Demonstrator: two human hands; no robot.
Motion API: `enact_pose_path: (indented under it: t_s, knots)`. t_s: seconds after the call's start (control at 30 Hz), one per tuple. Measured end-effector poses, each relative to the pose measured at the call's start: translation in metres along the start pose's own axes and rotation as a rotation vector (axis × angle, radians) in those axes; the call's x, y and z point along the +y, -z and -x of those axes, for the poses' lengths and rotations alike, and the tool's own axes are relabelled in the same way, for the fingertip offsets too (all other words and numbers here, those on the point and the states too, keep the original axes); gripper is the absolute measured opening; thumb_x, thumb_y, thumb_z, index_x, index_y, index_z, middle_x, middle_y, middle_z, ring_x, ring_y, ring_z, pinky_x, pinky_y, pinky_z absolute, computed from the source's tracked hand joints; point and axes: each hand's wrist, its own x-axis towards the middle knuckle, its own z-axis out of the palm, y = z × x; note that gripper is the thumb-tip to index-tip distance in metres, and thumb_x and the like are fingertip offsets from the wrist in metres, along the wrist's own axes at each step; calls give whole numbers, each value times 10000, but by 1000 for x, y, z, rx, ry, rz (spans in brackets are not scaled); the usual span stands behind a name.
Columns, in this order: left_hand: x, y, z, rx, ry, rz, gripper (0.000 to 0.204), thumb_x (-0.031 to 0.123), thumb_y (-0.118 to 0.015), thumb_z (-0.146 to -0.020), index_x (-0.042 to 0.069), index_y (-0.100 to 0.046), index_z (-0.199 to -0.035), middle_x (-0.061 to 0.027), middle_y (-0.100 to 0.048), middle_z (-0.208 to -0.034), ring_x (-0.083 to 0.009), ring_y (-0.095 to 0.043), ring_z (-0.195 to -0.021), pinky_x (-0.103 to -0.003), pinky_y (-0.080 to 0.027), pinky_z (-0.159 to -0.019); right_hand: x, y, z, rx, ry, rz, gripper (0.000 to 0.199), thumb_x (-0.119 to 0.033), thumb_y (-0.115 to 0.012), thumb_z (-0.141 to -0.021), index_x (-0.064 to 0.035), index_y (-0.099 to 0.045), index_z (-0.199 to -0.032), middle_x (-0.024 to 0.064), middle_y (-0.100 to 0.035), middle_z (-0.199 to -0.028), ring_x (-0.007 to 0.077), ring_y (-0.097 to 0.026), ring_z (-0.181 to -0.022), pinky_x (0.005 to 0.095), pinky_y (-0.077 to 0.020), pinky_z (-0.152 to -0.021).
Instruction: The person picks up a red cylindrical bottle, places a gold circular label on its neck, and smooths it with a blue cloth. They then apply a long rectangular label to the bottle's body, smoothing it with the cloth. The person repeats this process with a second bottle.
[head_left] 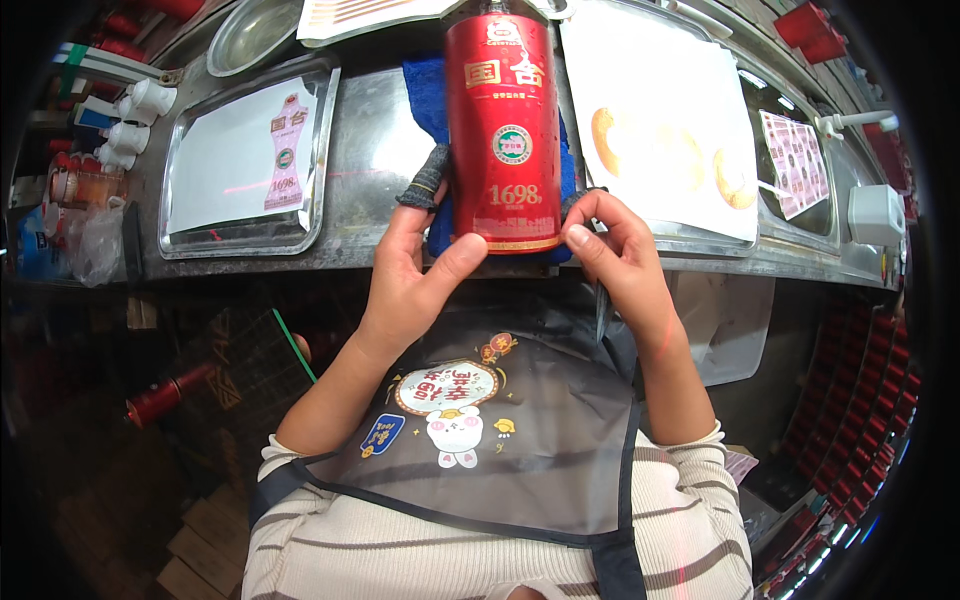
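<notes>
A glossy red bottle (502, 165) with gold lettering and a round green-and-white emblem lies on a blue cloth (427, 95), its base toward me. My left hand (415, 260) grips the lower left side, thumb on the bottom edge and a grey knitted finger cover on one finger. At the lower right edge, my right hand (617, 252) holds on with thumb and bent forefinger; its other fingers are partly hidden, with a dark cover partly showing. The neck of the bottle is cut off at the top of the picture.
On the left, a metal tray (320, 180) carries a white sheet with one pink decal. White paper with orange-gold decals (735, 180) lies right, beside a pink decal sheet (800, 160). A metal bowl (255, 38) stands far left. Red bottles (865, 400) line the right side.
</notes>
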Motion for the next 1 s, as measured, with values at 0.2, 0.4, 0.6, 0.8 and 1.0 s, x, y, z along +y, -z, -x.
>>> enact_pose_path:
  t_s: [0.2, 0.4, 0.6, 0.8, 1.0]
  knots:
    - [5, 0, 2, -17, 75, 87, 686, 163, -612, -995, -52, -279, -1555, -171, -381, -1574, -228, -368, -1446, -373, -271, -1192, 2, -6, 2, 41, 34, 3, 227, -203, -701, -967, -45, -542, -931, -27, -507, -898, -11, -430, -688, 171, -362, -605]
    - [-5, -4, 3, 3, -46, -116, 760, 217, -733, -937, -41, -339, -1533, -173, -471, -1500, -232, -425, -1397, -362, -299, -1173, 5, -13, 1, 83, 66, 88, 317, -216, -783, -902, -48, -514, -903, -24, -472, -918, -13, -436, -647, 165, -340, -550]
    - [-5, -2, 3, -2, -29, -83, 746, 211, -725, -941, -47, -342, -1528, -173, -471, -1493, -242, -425, -1398, -364, -303, -1171, 5, -13, 3, 95, 66, 133, 336, -240, -791, -891, -45, -518, -904, -18, -475, -916, -9, -433, -633, 164, -333, -546]
    - [-5, -2, 3, -3, -33, -76, 746, 223, -725, -941, -48, -348, -1525, -175, -470, -1492, -247, -427, -1400, -369, -304, -1170, 4, -14, 2, 104, 65, 136, 337, -242, -789, -888, -44, -517, -905, -17, -473, -910, -8, -431, -628, 165, -330, -543]
    - [-4, -3, 2, 7, -35, -93, 745, 229, -729, -934, -47, -361, -1520, -179, -469, -1492, -252, -428, -1400, -374, -301, -1171, 4, -15, 1, 103, 71, 112, 325, -222, -785, -885, -46, -513, -903, -15, -472, -914, -3, -442, -634, 167, -341, -549]
